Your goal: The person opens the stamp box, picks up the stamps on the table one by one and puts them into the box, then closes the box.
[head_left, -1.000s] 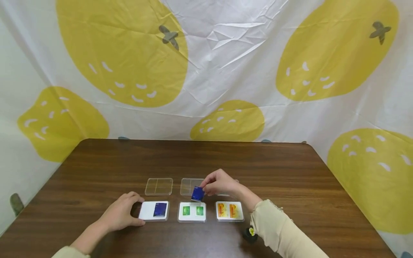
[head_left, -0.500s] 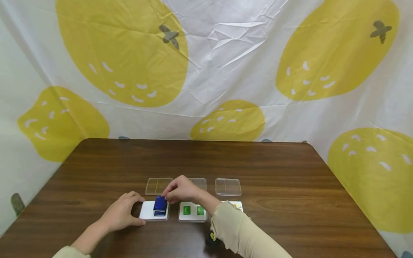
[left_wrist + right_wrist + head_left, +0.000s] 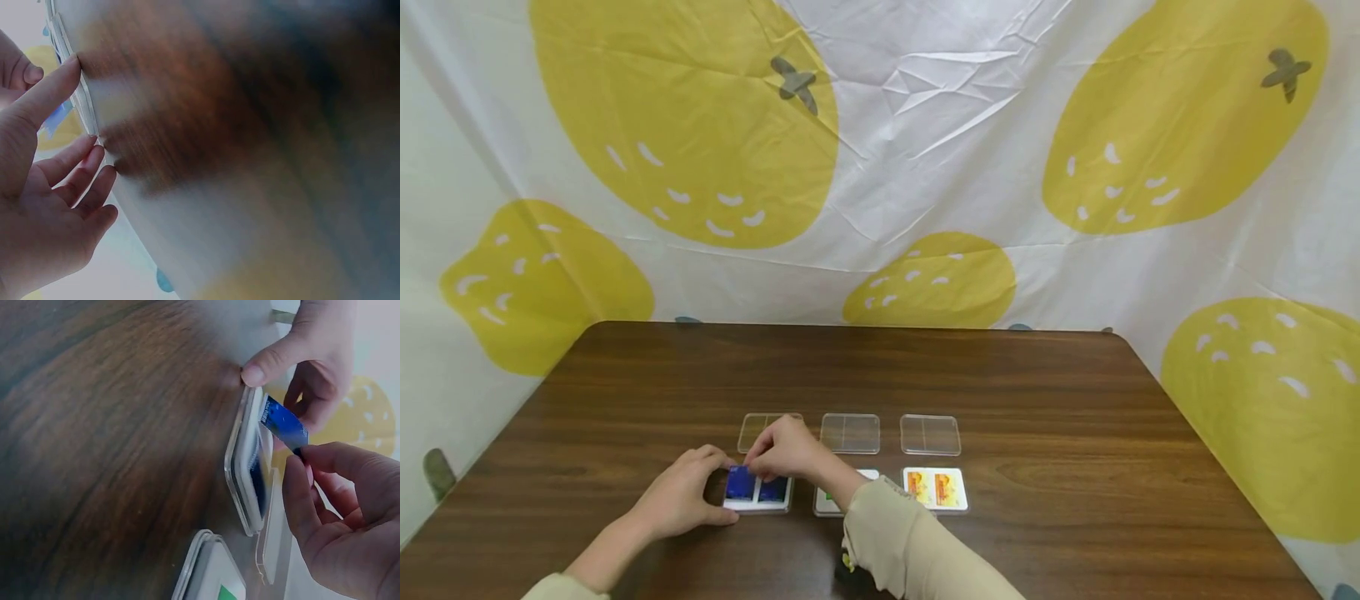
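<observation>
In the head view, my left hand (image 3: 683,493) holds the left end of a clear plastic case (image 3: 751,506) with a white inside. Its thumb is at the near corner and its fingers at the far one. My right hand (image 3: 792,450) pinches a small, thin blue square (image 3: 286,423) between thumb and forefinger. In the right wrist view that square slants over the white surface, slightly bent, its lower edge at or close to it. A second blue square (image 3: 772,491) lies on the case's right half. In the left wrist view, the left fingertips (image 3: 92,141) meet the case's edge.
To the right stand a case with green squares (image 3: 827,503), partly behind my right forearm, and a case with two orange-and-yellow squares (image 3: 946,490). Behind them lie clear lids (image 3: 850,433), (image 3: 930,435); the right hand partly covers another lid. The brown table (image 3: 1075,433) meets a lemon-print cloth.
My right hand has carried the blue square leftward, from above the middle case, past the other blue square, to the left case's left half. The left hand has stayed in place.
</observation>
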`<action>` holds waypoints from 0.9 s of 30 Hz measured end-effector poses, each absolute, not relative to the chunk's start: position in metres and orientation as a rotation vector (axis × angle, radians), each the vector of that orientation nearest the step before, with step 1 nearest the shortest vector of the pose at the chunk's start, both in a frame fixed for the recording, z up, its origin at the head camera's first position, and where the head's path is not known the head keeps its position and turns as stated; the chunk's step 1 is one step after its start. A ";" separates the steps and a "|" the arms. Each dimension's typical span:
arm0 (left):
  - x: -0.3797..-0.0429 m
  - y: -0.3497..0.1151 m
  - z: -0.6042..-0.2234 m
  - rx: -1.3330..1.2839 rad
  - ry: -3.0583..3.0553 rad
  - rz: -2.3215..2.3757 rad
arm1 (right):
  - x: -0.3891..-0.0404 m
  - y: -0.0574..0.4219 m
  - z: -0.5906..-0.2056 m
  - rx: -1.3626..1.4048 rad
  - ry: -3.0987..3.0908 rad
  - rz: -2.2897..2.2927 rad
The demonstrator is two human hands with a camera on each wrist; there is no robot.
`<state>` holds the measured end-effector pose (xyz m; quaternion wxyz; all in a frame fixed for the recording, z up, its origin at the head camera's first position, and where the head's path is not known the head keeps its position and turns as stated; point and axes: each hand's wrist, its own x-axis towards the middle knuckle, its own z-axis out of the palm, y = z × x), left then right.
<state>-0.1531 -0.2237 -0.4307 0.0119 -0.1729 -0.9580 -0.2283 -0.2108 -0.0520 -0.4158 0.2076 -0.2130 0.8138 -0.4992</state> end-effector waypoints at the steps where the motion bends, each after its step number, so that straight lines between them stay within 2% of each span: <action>1: -0.153 -0.224 -0.431 -0.541 -2.985 -0.710 | -0.211 -0.053 -0.416 -0.598 2.290 -1.370; 17: -0.152 -0.223 -0.431 -0.536 -2.970 -0.721 | -0.212 -0.060 -0.423 -0.910 2.789 -0.803; 27: -0.153 -0.224 -0.432 -0.549 -2.957 -0.719 | -0.211 -0.062 -0.427 -0.929 2.841 -0.758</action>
